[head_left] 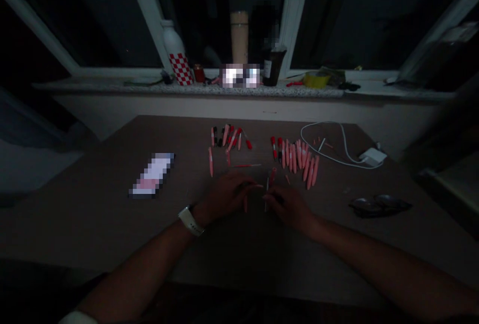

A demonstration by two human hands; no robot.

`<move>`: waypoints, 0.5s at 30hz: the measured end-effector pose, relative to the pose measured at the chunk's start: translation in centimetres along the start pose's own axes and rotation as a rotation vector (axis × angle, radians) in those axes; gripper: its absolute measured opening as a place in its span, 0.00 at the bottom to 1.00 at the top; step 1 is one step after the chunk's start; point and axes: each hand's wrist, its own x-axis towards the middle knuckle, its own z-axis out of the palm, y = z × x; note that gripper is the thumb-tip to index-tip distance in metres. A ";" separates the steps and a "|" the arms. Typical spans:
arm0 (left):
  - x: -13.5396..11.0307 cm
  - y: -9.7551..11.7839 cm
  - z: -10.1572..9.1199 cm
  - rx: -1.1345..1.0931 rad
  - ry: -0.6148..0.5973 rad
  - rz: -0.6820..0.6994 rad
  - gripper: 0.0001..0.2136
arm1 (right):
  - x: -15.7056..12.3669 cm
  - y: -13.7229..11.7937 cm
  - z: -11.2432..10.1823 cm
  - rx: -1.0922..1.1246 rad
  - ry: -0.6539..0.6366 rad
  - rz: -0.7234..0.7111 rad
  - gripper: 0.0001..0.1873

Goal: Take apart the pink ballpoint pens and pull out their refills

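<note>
Both my hands rest low on a brown table [93, 199] in dim light. My left hand [224, 195], with a white watch on the wrist, has its fingers curled around a thin pen refill [258, 186]. My right hand [290, 207] pinches a slim pen part [267, 192] that stands nearly upright between the hands. A short pink piece [245, 204] lies under my left hand. Beyond the hands lie two groups of pink pens: a loose pile with red and black caps [229, 138] and a row of pink barrels [299, 157].
A white charger with its cable [370, 157] lies at the right. A dark pair of glasses [377, 205] sits near the right edge. A flat blurred object [151, 174] lies at the left. Bottles and cups [179, 62] stand on the windowsill behind.
</note>
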 end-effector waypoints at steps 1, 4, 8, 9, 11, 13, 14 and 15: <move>0.0 -0.1 -0.1 0.000 0.037 -0.038 0.07 | 0.0 -0.1 0.0 -0.007 0.003 -0.001 0.19; 0.0 -0.4 -0.2 -0.020 0.119 -0.121 0.09 | -0.1 -0.4 0.3 -0.059 -0.001 0.019 0.20; 0.1 -0.6 -0.5 -0.067 0.206 -0.140 0.11 | -0.1 -1.0 0.6 -0.161 -0.018 0.005 0.20; 0.1 -0.6 -0.5 -0.077 0.224 -0.134 0.12 | 0.0 -1.2 0.7 -0.184 -0.021 0.000 0.20; 0.1 -0.7 -0.5 -0.087 0.254 -0.122 0.12 | 0.4 -1.9 0.7 -0.240 -0.051 -0.006 0.18; 0.1 -0.8 -0.4 -0.088 0.282 -0.123 0.12 | 1.1 -2.9 0.8 -0.335 -0.113 -0.007 0.16; 0.0 -1.0 -0.3 -0.085 0.292 -0.131 0.12 | 1.5 -3.5 0.9 -0.400 -0.142 0.000 0.17; 0.0 -1.1 -0.2 -0.081 0.306 -0.142 0.12 | 2.0 -4.0 1.1 -0.459 -0.183 0.006 0.18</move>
